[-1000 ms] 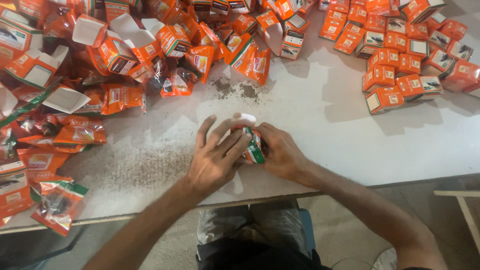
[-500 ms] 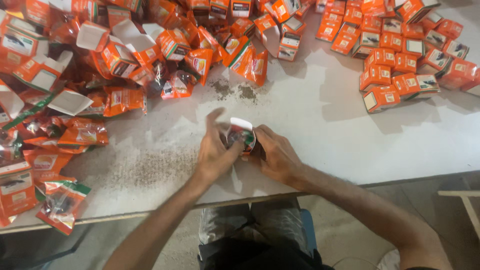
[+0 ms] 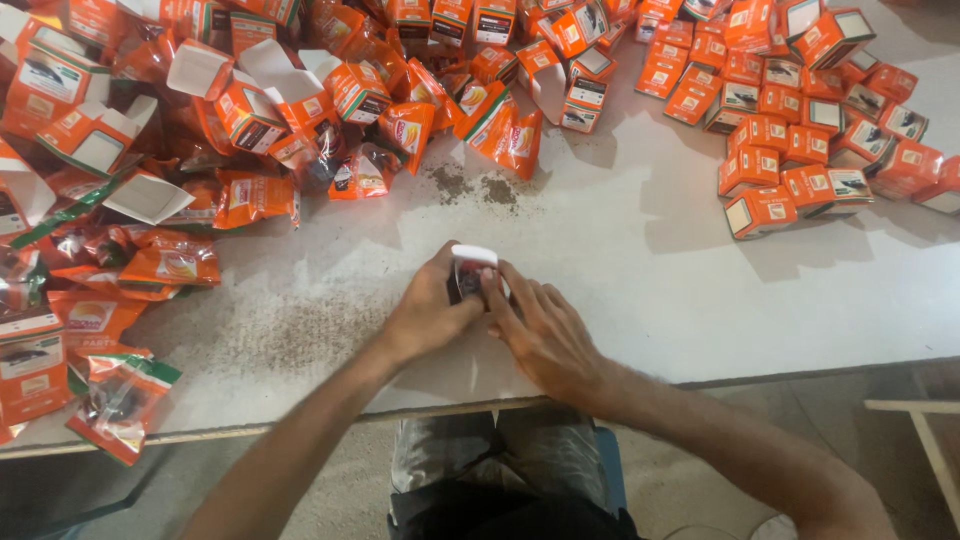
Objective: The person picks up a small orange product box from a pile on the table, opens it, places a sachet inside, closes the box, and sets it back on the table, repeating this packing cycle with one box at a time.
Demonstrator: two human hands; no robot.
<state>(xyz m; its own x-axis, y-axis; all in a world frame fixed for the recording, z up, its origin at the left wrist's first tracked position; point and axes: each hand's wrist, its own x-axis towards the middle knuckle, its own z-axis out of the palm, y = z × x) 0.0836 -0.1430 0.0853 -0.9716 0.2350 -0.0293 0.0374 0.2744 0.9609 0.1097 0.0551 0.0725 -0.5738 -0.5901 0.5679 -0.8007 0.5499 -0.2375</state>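
A pale table (image 3: 640, 290) bears orange packets (image 3: 180, 262) at far left and closed boxes (image 3: 800, 150) at far right. Near its front edge, the left hand (image 3: 425, 318) and right hand (image 3: 540, 335) both grip a small box (image 3: 472, 268), its white flap up.

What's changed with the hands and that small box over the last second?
Both hands now clamp the box upright on the table, white flap on top; a second ago they cupped it lying low. The carton piles have not moved.
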